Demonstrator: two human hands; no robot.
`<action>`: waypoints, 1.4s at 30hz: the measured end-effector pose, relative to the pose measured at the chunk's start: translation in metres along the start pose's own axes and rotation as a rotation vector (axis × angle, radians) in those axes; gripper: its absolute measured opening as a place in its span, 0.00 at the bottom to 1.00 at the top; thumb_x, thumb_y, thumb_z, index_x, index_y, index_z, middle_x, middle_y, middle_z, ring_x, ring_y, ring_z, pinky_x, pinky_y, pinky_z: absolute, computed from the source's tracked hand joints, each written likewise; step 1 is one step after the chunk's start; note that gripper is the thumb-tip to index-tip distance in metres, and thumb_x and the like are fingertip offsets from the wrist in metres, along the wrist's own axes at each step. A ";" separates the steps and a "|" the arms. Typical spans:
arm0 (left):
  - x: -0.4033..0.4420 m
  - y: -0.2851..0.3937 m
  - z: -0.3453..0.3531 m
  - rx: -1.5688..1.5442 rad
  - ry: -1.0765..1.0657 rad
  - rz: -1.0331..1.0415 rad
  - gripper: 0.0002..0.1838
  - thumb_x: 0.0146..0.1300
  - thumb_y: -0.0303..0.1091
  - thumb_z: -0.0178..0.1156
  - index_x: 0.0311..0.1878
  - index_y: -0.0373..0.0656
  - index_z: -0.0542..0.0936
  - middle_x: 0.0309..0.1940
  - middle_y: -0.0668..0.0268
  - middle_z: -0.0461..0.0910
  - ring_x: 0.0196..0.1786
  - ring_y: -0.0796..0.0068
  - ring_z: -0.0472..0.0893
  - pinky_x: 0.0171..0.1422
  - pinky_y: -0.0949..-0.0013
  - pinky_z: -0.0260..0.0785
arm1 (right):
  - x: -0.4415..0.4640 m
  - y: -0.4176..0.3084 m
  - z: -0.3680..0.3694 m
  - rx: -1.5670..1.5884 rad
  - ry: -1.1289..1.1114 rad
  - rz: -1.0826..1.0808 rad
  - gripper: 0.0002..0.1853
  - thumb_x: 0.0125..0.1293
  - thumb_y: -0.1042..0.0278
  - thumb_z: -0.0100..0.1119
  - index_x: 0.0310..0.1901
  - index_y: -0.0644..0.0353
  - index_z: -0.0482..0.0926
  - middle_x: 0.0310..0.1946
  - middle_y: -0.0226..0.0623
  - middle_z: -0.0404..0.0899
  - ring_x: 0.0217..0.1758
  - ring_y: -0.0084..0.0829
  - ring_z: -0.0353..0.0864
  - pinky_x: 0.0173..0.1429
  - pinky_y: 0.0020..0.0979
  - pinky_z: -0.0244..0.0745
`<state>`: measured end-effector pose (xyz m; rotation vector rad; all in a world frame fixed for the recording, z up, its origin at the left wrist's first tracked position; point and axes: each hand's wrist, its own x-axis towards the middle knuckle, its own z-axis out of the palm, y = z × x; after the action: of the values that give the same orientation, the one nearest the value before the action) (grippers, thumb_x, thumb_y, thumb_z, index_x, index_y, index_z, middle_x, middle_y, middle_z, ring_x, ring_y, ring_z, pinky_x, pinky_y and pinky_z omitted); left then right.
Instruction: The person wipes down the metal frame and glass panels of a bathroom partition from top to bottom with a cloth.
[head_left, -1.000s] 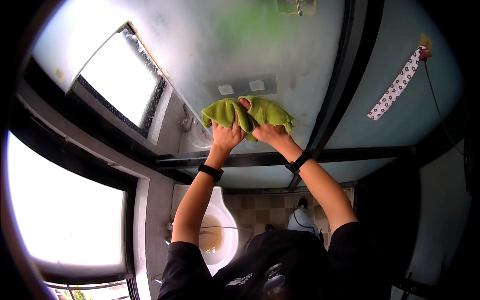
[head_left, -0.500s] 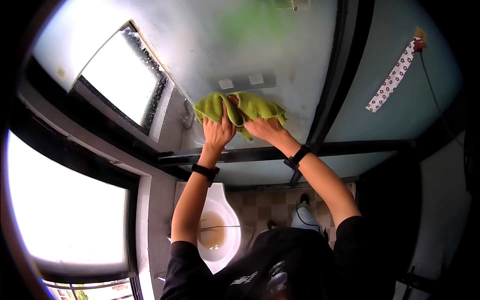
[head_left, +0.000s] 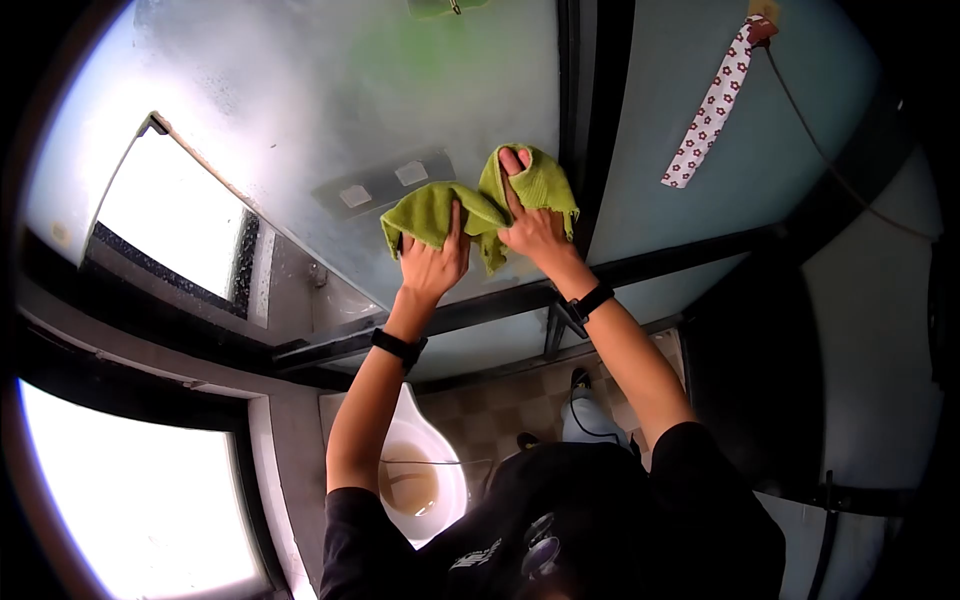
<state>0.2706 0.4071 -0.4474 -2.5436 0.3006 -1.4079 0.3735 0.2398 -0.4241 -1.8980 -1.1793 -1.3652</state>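
Observation:
A green cloth (head_left: 432,213) is pressed against a pale frosted glass panel (head_left: 300,90), just below a grey strip with two white patches (head_left: 383,182). My left hand (head_left: 433,268) grips the cloth's left half, its fingers partly hidden under the fabric. The right half is held by my right hand (head_left: 537,232), close to the black upright frame bar (head_left: 590,120); some fingertips show in a fold at the top. The fabric bunches and hangs down between both hands. A black band circles each wrist.
At lower left stands a white basin (head_left: 452,480) with brownish water and a thin cable across it. A bright window (head_left: 130,500) fills the left side. On the right panel hangs a flower-patterned strip (head_left: 708,115) with a cord. Below is a checkered tile floor (head_left: 490,405).
My view has turned, shifting the surroundings left. Both hands have slid right along the glass with the cloth. My right hand is now higher and nearer the black bar, its fingertips showing.

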 end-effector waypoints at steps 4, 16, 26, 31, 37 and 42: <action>0.007 0.017 0.016 -0.024 0.018 0.002 0.39 0.56 0.41 0.64 0.70 0.38 0.67 0.65 0.51 0.71 0.68 0.47 0.68 0.72 0.42 0.52 | -0.001 -0.007 0.004 0.019 0.107 0.021 0.22 0.55 0.62 0.64 0.53 0.53 0.80 0.70 0.43 0.65 0.70 0.50 0.65 0.66 0.54 0.65; -0.074 0.017 0.033 -0.060 -0.379 0.038 0.31 0.62 0.46 0.60 0.68 0.47 0.71 0.64 0.56 0.72 0.68 0.52 0.69 0.73 0.47 0.55 | -0.112 -0.037 0.043 0.087 -0.138 0.017 0.28 0.59 0.62 0.62 0.61 0.61 0.73 0.70 0.51 0.63 0.72 0.57 0.60 0.68 0.59 0.59; -0.067 -0.077 -0.040 0.169 -0.143 0.013 0.32 0.55 0.47 0.63 0.63 0.44 0.75 0.59 0.55 0.76 0.62 0.51 0.75 0.63 0.49 0.66 | -0.010 -0.094 0.058 0.326 -0.013 -0.100 0.26 0.55 0.70 0.63 0.58 0.56 0.76 0.70 0.38 0.65 0.58 0.45 0.77 0.55 0.44 0.76; -0.117 -0.062 -0.014 0.120 -0.111 -0.033 0.29 0.56 0.43 0.61 0.60 0.41 0.77 0.57 0.50 0.76 0.59 0.46 0.75 0.60 0.46 0.68 | -0.037 -0.098 0.061 0.281 -0.128 -0.160 0.23 0.57 0.68 0.63 0.57 0.54 0.77 0.72 0.36 0.63 0.54 0.41 0.79 0.52 0.40 0.77; -0.176 -0.013 0.000 -0.017 -0.401 -0.084 0.28 0.57 0.34 0.62 0.62 0.38 0.74 0.60 0.54 0.75 0.62 0.52 0.74 0.66 0.50 0.66 | -0.114 -0.087 0.070 0.431 -0.382 -0.077 0.26 0.67 0.64 0.56 0.68 0.41 0.71 0.48 0.36 0.82 0.45 0.42 0.81 0.47 0.39 0.77; -0.152 0.001 -0.004 -0.066 -0.398 -0.068 0.30 0.58 0.35 0.62 0.65 0.38 0.73 0.63 0.54 0.74 0.65 0.54 0.73 0.71 0.51 0.61 | -0.120 -0.062 0.048 0.178 -0.647 -0.111 0.37 0.59 0.73 0.59 0.72 0.40 0.66 0.65 0.28 0.72 0.58 0.36 0.78 0.58 0.41 0.74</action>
<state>0.1876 0.4488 -0.5683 -2.8329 0.1940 -0.8913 0.3290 0.2669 -0.5573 -2.2353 -1.6603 -0.6608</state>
